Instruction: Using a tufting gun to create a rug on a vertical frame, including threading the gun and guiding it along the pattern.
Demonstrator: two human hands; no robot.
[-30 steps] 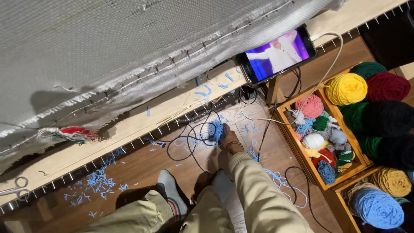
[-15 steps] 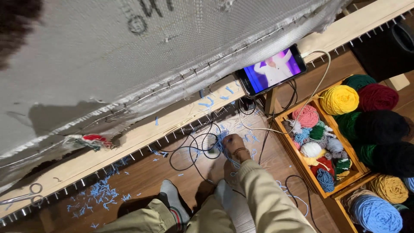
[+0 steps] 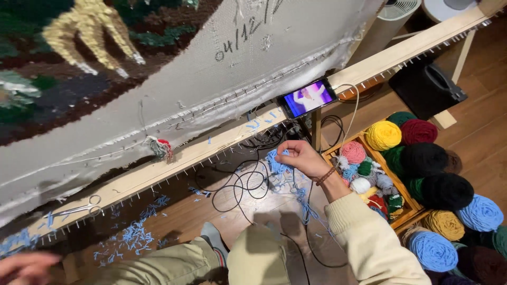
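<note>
Blue yarn (image 3: 277, 162) pinched in right hand (image 3: 302, 158), wooden crate (image 3: 409, 211) of yarn balls beside it; left hand (image 3: 26, 265) blurred, grip unclear

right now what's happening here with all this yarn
A person sits before a rug canvas stretched on a wooden frame. Their right hand holds up a tangle of blue yarn. The left hand is blurred at the picture's lower left edge. Scissors lie on the frame, and a phone rests there too.
</note>
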